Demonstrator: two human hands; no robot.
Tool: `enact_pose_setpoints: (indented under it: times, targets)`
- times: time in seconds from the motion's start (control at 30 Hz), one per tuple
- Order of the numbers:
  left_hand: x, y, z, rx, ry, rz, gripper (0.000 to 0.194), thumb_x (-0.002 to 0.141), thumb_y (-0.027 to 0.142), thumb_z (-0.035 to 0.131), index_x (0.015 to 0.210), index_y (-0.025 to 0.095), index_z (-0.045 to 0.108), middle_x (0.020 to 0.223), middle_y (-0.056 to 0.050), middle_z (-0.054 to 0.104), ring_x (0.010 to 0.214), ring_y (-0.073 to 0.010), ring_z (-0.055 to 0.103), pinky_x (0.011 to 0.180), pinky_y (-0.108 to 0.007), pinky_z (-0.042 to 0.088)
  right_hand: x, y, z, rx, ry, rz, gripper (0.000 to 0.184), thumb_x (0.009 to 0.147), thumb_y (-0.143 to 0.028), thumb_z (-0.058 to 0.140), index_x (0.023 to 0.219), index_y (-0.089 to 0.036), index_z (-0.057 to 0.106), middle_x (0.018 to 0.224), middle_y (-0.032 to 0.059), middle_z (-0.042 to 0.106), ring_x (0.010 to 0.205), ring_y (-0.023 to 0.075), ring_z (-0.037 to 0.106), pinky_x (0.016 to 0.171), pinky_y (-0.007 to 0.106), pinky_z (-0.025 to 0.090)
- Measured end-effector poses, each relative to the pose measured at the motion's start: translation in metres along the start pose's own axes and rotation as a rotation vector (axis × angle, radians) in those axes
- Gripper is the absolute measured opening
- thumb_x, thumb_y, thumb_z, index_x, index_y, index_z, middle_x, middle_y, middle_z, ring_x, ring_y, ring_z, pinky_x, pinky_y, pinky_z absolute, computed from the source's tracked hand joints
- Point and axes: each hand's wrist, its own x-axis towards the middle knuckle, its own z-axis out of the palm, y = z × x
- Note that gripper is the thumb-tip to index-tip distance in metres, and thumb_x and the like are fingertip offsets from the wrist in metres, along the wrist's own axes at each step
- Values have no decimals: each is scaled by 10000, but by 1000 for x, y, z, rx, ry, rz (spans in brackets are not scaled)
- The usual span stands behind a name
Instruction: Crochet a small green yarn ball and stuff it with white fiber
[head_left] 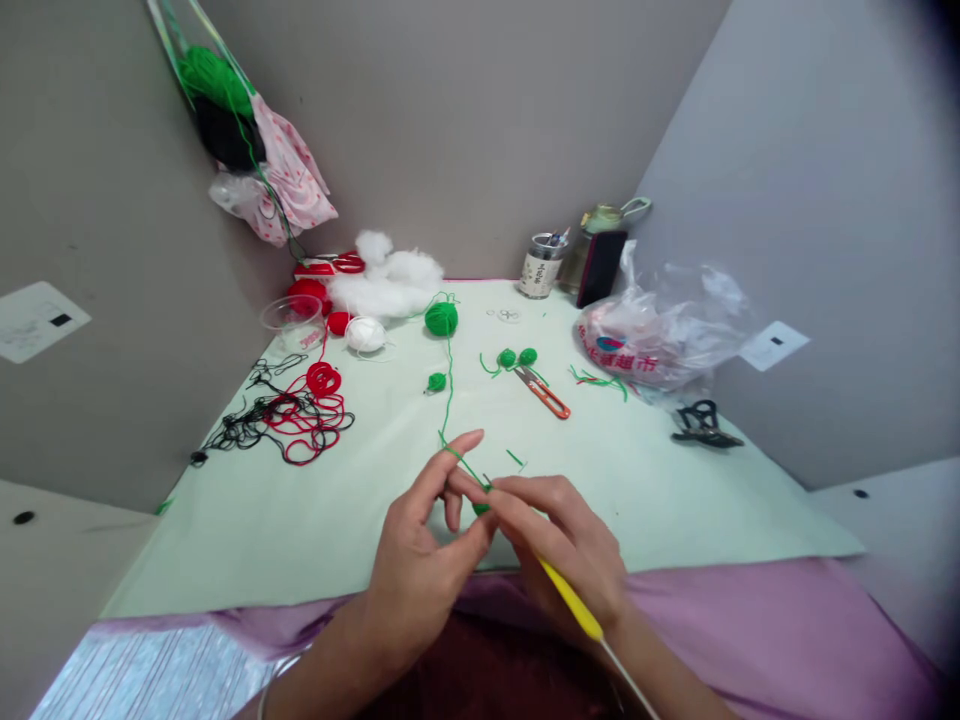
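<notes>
My left hand point(424, 545) pinches a tiny green crochet piece point(481, 508) between thumb and middle finger, and a green yarn strand point(448, 400) runs over its raised index finger. My right hand point(566, 545) is closed on a yellow-handled crochet hook point(571, 598) whose tip meets the green piece. The strand leads back across the pale green table mat point(300, 520) to a green yarn ball point(441, 318).
Orange-handled scissors point(546, 392) lie beside two small green balls point(517, 357). Red and black yarn tangles point(292, 415) lie at the left, with white stuffing point(390, 280) and a white ball point(365, 334) behind. A plastic bag point(652, 335), jar point(541, 266) and black clip point(703, 424) are at the right.
</notes>
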Motion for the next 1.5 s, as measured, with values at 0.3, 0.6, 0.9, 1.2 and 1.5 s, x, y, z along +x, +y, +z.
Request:
enact_pose_setpoints:
  times: [0.3, 0.6, 0.9, 1.2, 1.5]
  targets:
    - [5, 4, -10, -172, -197, -151, 441, 865, 279, 785, 1299, 292, 710, 854, 39, 567, 667, -88, 459, 709, -239, 425, 9, 9, 3, 728, 202, 514, 194, 1045, -282, 583, 965, -228, 751, 892, 53, 746, 688, 157, 645, 652, 306, 545]
    - [6, 2, -11, -255, -195, -167, 430, 858, 308, 804, 1281, 301, 725, 875, 24, 578, 760, -114, 512, 757, -246, 431, 8, 6, 5, 714, 204, 434, 186, 1055, -268, 579, 1030, -268, 763, 969, 44, 766, 783, 168, 641, 715, 318, 518]
    - [5, 3, -9, -131, -140, -129, 551, 851, 253, 784, 1384, 266, 643, 877, 18, 601, 695, -111, 493, 750, -269, 456, 5, 3, -7, 536, 49, 357, 207, 1064, -191, 524, 1034, -238, 723, 961, 48, 732, 874, 179, 668, 775, 328, 536]
    - [-1, 3, 0, -59, -2, -35, 558, 793, 182, 793, 1336, 239, 682, 830, 19, 620, 691, -131, 498, 772, -296, 459, 5, 1, -7, 25, -48, 27, 275, 999, -116, 565, 1173, -271, 710, 990, 76, 761, 868, 205, 721, 718, 332, 606]
    - [8, 2, -9, -694, -247, -406, 490, 778, 295, 881, 1246, 202, 771, 808, 19, 541, 644, -65, 393, 584, -197, 317, -1, 1, 4, 356, 250, 284, 250, 1033, -164, 551, 1087, -275, 769, 876, 45, 710, 780, 184, 661, 680, 320, 561]
